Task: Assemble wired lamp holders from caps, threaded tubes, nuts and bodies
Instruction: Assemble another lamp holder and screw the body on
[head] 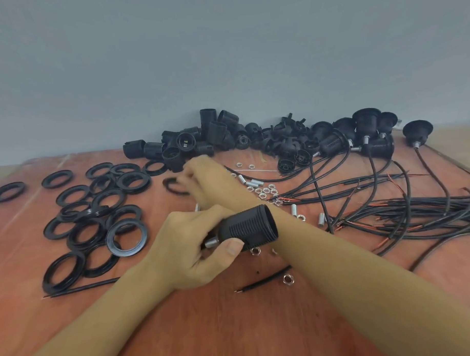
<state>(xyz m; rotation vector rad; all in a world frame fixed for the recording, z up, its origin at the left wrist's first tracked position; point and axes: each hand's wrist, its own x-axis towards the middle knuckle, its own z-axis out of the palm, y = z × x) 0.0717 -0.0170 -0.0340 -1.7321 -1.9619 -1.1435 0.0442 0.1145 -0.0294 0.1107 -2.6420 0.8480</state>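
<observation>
Starting at nine o'clock, a heap of flat black rings (91, 222) spreads over the bench (233, 324), and one stray ring (173, 186) lies apart toward eleven o'clock. At the centre the left grip (182, 241) is curled round a ribbed lamp holder body (249, 226), thumb along its near side, with a short threaded tube (212, 242) poking out at the hand end. The right grip (202, 176) is stretched across above it, fingers over the stray ring, but they are smeared by blur and I cannot tell whether they pinch it or only touch it. The body looks like light, rigid plastic. Its ribs should give good purchase, so the barrel is probably the place to hold it, not the slick little tube. Loose nuts (266, 191) lie at one o'clock, small and likely to roll or slip from the fingers. A pile of spare bodies (195, 142) sits at twelve o'clock. Wired holders (371, 135) sit at two o'clock, their limp wires (416, 211) tangled toward three and cut off by the frame edge. The right forearm hides the bench beneath it, and the palm hides the cap end of the held body.
</observation>
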